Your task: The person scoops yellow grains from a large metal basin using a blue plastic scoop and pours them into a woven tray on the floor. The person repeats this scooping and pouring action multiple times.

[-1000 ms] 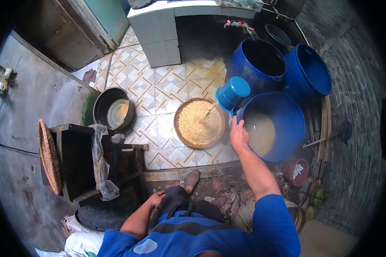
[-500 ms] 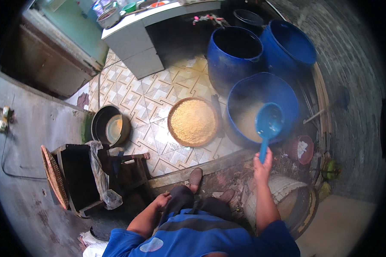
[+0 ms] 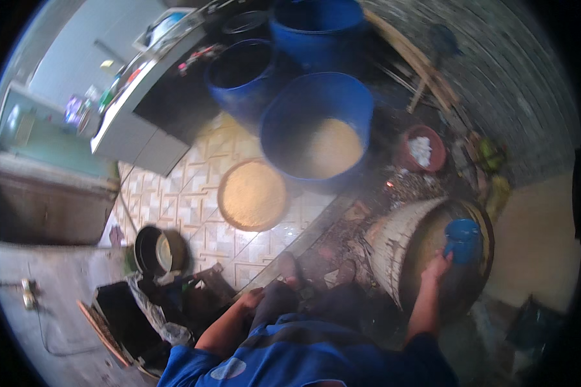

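My right hand [image 3: 436,267] is closed on the handle of a blue dipper [image 3: 463,235]. The dipper is over the mouth of a large round vat [image 3: 390,248] with a pale, worn wall, at my right. A brownish-yellow surface shows inside the vat; whether the dipper touches it I cannot tell. Beyond it stands a big blue barrel [image 3: 274,138] with cloudy, pale yellowish contents. My left hand [image 3: 252,298] rests empty on my left thigh, its fingers laid loosely on the cloth. A round basket [image 3: 221,205] heaped with yellowish, crumbly grain sits on the tiles ahead.
More blue barrels [image 3: 239,90] stand at the back. A reddish tub [image 3: 440,158] with white pieces is beyond the vat. A dark basin [image 3: 147,253] and a dark wooden stand [image 3: 119,316] with a plastic bag are at left. A raised tile edge [image 3: 316,232] crosses the floor. Steam hazes the view.
My right hand has carried the dipper from above the blue barrel to the right, over the vat. The view has turned to the right. My left hand stays on my thigh.
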{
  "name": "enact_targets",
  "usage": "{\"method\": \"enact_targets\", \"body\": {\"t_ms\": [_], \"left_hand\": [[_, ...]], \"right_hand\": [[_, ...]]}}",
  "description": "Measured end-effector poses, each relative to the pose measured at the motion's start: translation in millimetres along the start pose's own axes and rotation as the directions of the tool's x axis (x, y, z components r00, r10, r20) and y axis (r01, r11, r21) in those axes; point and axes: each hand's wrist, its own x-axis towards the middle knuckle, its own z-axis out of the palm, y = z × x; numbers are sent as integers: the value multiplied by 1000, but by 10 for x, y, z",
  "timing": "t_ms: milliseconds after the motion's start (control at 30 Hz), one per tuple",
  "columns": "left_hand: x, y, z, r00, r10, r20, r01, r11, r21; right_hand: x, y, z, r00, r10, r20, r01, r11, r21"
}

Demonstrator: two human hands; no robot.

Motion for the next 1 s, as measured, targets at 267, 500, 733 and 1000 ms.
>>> {"method": "enact_targets", "body": {"t_ms": [267,500,733,1000], "left_hand": [[494,279,336,977,154,150,-171,980,105],[759,688,555,861,165,481,-386,827,409],[726,671,822,929,-66,364,-50,953,300],[547,1005,869,921,-150,359,53,963,265]], "right_hand": [[1210,2354,-929,813,565,-136,-570,822,9],[1642,3105,-1106,719,621,-312,-675,731,-100],[2382,3330,-933,825,552,-120,-559,829,-27],[2685,2985,-258,964,213,-157,-224,973,-56]]}}
